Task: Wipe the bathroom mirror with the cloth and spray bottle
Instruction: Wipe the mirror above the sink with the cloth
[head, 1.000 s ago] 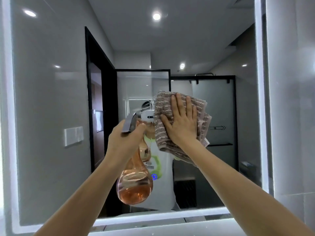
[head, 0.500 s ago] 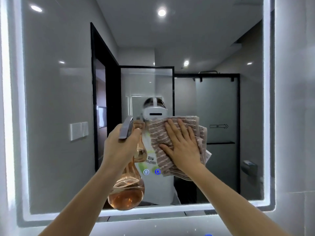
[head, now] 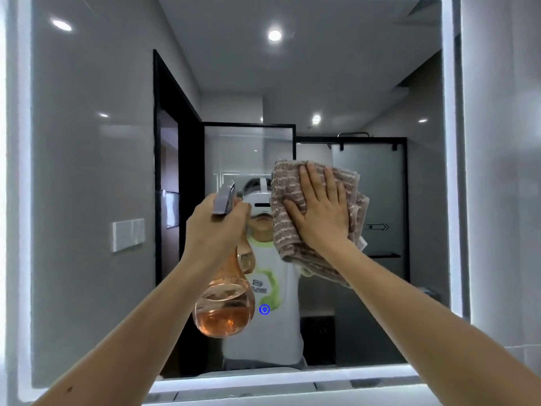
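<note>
The bathroom mirror (head: 87,171) fills the view, framed by a lit white border. My right hand (head: 320,213) lies flat, fingers spread, pressing a folded brown-and-white striped cloth (head: 288,194) against the glass at centre right. My left hand (head: 215,230) grips the neck of a clear spray bottle (head: 227,300) with amber liquid in its round base and a grey trigger head on top. The bottle hangs upright just left of the cloth, close to the glass.
The mirror reflects a person in a white shirt, a black door frame (head: 159,171), a wall switch (head: 128,234) and a glass shower door (head: 377,200). A grey tiled wall (head: 503,171) lies to the right. A white ledge (head: 263,397) runs below the mirror.
My right hand slid the cloth down the glass, then back up and slightly right. The left hand and bottle stayed almost still beside it.
</note>
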### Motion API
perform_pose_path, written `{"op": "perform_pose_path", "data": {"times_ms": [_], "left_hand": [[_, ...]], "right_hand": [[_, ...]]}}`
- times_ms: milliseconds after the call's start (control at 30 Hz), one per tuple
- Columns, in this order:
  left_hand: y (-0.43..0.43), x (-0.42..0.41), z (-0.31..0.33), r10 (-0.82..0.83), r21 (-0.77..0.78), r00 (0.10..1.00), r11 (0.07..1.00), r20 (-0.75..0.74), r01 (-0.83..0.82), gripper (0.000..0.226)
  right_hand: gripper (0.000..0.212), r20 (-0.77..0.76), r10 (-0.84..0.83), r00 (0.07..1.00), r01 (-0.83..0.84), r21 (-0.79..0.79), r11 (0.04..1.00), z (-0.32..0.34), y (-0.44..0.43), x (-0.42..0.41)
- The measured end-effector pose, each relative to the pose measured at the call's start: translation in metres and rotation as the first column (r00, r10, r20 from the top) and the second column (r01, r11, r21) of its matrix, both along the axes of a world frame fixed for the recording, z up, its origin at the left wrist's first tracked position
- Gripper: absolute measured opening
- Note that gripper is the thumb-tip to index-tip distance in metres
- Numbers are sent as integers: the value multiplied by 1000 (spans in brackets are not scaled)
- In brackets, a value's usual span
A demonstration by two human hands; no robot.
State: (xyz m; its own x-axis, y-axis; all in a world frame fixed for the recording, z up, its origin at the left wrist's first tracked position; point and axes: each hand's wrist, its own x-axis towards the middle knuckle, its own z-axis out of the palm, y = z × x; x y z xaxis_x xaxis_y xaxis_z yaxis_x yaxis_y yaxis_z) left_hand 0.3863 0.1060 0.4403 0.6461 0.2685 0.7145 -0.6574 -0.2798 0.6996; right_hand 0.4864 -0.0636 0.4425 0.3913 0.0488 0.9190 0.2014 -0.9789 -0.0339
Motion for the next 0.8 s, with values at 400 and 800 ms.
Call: {"op": "perform_pose_path", "data": {"times_ms": [400, 800], "left_hand": [[53, -2, -10, 77, -49, 997, 996, 0, -77, 26], [0, -6, -34, -65, -18, 997, 998, -49, 64, 28]], "right_hand": [[73, -46, 180, 983, -185, -278, 942, -23, 114, 5], [72, -60, -13, 998, 3, -160, 987, -55, -7, -6]]}}
